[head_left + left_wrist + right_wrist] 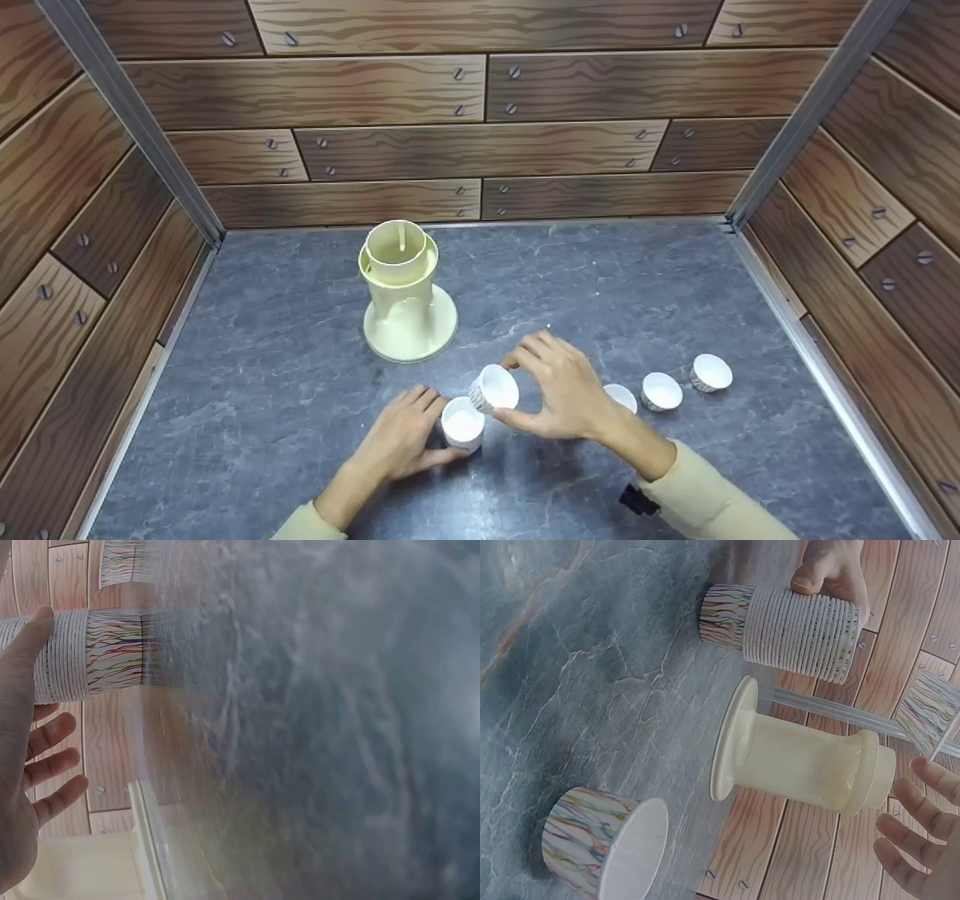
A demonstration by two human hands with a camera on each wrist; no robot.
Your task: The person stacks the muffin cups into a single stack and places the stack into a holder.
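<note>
My left hand [403, 433] holds a tall nested stack of paper cups [463, 427] near its top, thumb on one side and fingers on the other. Many stacked white rims show on it in the right wrist view, above a wall printed with coloured wavy lines. The stack's base [116, 652] stands on the tabletop in the left wrist view. My right hand [564, 391] pinches a single paper cup [498, 387] between thumb and fingers, tilted, mouth up. That cup is close beside and above the stack's mouth, overlapping its rim in the head view.
A pale yellow cup holder [409, 319] with a round base and open tube top stands behind the hands. Several loose paper cups stand in a row at the right: one cup [621, 397] partly behind my right wrist, another cup [661, 391], a farther cup [711, 373]. Wood-patterned walls [480, 150] enclose the table.
</note>
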